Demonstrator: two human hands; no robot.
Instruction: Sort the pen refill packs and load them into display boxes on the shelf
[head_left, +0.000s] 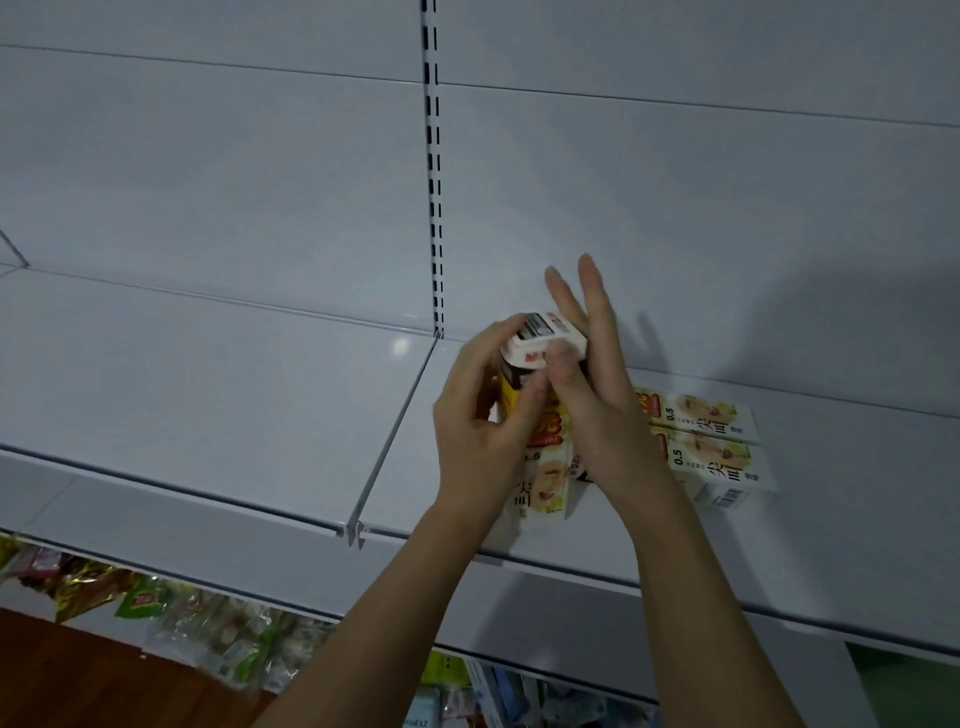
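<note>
Between both hands (540, 410), upright display box (540, 415): left hand grips side, right hand pinches top flap (545, 340). Right of hands, two boxes (711, 441) already lie on shelf (260, 405); loading barely begun.

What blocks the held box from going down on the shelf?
Nothing visible. Both hands, left and right, hold the box upright over bare shelf; two flat boxes lie to its right.

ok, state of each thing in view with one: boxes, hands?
held box: upright on the shelf, white top flap being worked, open or closed unclear
two boxes: lying flat on the shelf, side by side, ends closed
left hand: grips the held box
right hand: thumb on the flap, fingers straight
</note>
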